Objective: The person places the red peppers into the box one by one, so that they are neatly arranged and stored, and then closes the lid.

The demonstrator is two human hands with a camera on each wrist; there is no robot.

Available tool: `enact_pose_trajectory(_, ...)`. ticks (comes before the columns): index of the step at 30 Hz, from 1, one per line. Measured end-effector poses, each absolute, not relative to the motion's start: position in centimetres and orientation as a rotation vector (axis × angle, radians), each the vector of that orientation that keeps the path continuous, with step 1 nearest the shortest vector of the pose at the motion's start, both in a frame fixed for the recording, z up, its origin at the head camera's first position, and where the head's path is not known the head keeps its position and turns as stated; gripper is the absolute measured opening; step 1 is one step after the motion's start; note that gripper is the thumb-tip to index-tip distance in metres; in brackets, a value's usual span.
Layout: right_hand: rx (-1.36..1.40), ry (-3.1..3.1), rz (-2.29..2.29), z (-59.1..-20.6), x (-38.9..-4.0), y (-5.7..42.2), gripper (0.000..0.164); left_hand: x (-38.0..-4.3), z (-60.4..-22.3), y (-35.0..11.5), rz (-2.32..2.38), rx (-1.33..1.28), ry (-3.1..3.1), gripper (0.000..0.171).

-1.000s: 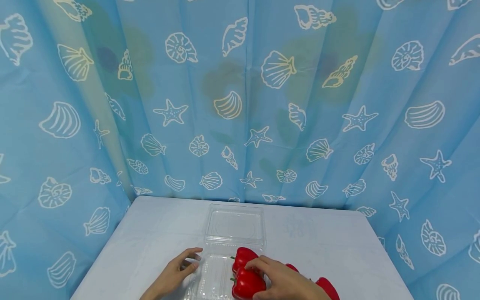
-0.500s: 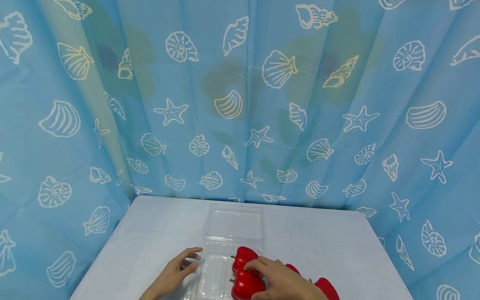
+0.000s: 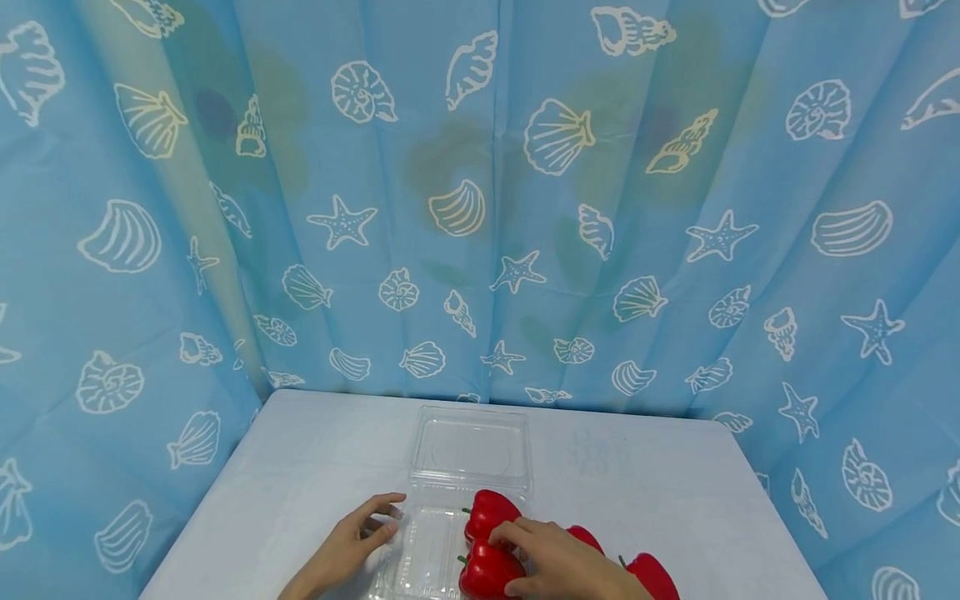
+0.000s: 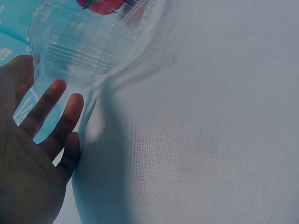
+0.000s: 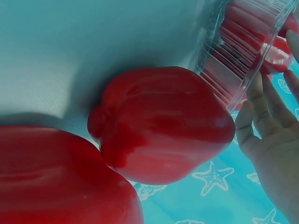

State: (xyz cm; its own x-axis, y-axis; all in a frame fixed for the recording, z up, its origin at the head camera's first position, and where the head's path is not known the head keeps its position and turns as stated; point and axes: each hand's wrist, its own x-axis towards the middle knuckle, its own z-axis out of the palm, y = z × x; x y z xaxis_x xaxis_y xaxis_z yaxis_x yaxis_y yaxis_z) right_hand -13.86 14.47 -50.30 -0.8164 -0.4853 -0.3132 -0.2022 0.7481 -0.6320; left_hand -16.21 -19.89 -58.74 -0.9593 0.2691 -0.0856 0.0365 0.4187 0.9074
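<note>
A clear plastic clamshell box [image 3: 427, 546] lies unfolded on the table, its lid [image 3: 472, 447] flat toward the back. Two red bell peppers sit along its right side: a far one [image 3: 489, 513] and a near one [image 3: 486, 573], both with green stems facing left. My right hand [image 3: 561, 563] holds the near pepper from the right, fingers over its top and thumb low on the near side. At the box's left edge my left hand [image 3: 348, 542] stays with fingers loosely bent and holds nothing. The left wrist view shows its fingers beside the clear wall [image 4: 79, 60].
Right of the box, partly behind my right arm, lie two more red bell peppers, one [image 3: 585, 537] close to the box and another [image 3: 654, 577] farther right. A white cloth covers the table [image 3: 675, 483]. Blue shell-print curtains [image 3: 480, 275] hang behind and at the sides.
The near pepper, in my right hand, has shifted slightly left. The far pepper has edged a little toward the back. My left hand has stayed in place.
</note>
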Motion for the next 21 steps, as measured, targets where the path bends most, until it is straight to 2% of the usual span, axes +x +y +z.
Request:
enact_pose_trajectory(6, -0.522, 2.509, -0.775, -50.3, -13.93, 14.39, 0.073, -16.25, -58.83, -19.91, 1.57, 0.268, 2.448, 0.046)
enact_pose_trajectory(21, -0.724, 2.572, -0.586, -50.39, -14.12, 14.29, 0.08, -16.14, -58.6, -19.94, 1.572, 0.292, 2.441, 0.046)
